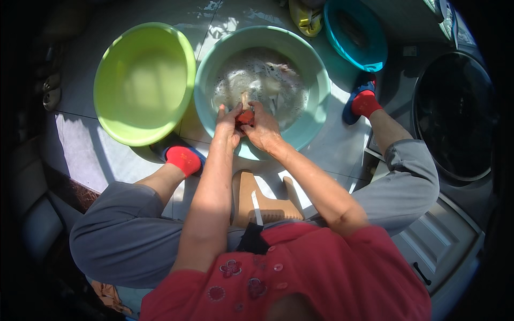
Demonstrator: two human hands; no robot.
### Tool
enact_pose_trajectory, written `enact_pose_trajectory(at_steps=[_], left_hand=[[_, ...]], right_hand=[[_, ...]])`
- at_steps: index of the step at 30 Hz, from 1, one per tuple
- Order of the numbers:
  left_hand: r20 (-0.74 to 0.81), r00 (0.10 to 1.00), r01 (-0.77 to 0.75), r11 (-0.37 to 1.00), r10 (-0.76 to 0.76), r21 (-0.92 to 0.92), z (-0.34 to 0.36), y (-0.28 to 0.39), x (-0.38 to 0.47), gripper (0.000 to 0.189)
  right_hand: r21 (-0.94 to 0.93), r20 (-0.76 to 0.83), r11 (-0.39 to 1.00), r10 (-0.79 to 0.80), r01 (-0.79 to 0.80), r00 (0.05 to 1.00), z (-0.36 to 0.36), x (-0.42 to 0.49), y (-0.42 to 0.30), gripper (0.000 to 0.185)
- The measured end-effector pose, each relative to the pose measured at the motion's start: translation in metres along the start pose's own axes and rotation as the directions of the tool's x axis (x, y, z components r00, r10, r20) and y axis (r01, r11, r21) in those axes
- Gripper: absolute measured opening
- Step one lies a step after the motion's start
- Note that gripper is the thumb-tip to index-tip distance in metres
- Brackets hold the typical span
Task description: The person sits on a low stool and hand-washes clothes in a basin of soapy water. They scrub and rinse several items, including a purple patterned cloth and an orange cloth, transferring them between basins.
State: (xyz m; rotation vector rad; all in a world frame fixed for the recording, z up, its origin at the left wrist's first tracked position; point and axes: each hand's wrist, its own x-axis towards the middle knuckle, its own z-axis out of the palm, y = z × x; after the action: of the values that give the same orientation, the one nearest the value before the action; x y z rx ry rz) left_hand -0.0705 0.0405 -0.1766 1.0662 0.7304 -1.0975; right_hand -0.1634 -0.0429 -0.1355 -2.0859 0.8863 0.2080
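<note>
Over the near rim of a pale green plastic basin [321,94], both my hands are close together on a small red cloth with dark patches [245,118], possibly a sock. My left hand [229,125] grips it from the left, thumb pointing up. My right hand [263,127] closes on its other side, fingers curled. A wet tan piece [245,99] shows just beyond the fingers; whether it joins the red cloth I cannot tell. Cloudy, sudsy water [229,84] fills the basin's bottom, with pale wet fabric [261,84] partly under the foam.
A lime-green basin [144,80] stands left, slightly tilted. A turquoise basin [375,36] with something dark inside and a yellow bag [305,18] are at the back right. A tan plastic object [257,200] lies between my legs. A dark round appliance door [453,116] borders the right.
</note>
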Motion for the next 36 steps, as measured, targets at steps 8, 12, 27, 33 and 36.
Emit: enact_pose_trajectory(at_steps=[8,12,27,33,36], left_hand=[[0.263,0.965,0.03,0.997,-0.009,-0.076,-0.003,-0.016,0.01,0.051],[0.127,0.992,-0.013,0.987,-0.007,0.157,0.013,-0.029,-0.012,0.03],[-0.022,1.0,-0.002,1.0,0.002,-0.022,0.047,-0.026,-0.023,0.025],[-0.082,0.993,-0.091,0.988,0.081,-0.123,0.037,-0.014,-0.013,0.024],[-0.027,0.988,-0.148,0.986,0.151,0.078,0.021,0.001,-0.005,0.025]], right_hand=[[-0.003,-0.129,0.909,-0.414,0.417,0.901,-0.025,-0.055,-0.042,0.034],[-0.321,-0.234,0.915,-0.328,0.245,0.915,-0.015,0.0,-0.001,0.027],[-0.026,-0.285,0.987,0.143,-0.157,0.948,-0.024,0.004,0.008,0.039],[0.264,-0.196,0.925,0.329,-0.273,0.924,-0.007,-0.004,0.025,0.061],[0.382,0.014,0.814,0.467,-0.437,0.884,-0.001,0.015,0.047,0.062]])
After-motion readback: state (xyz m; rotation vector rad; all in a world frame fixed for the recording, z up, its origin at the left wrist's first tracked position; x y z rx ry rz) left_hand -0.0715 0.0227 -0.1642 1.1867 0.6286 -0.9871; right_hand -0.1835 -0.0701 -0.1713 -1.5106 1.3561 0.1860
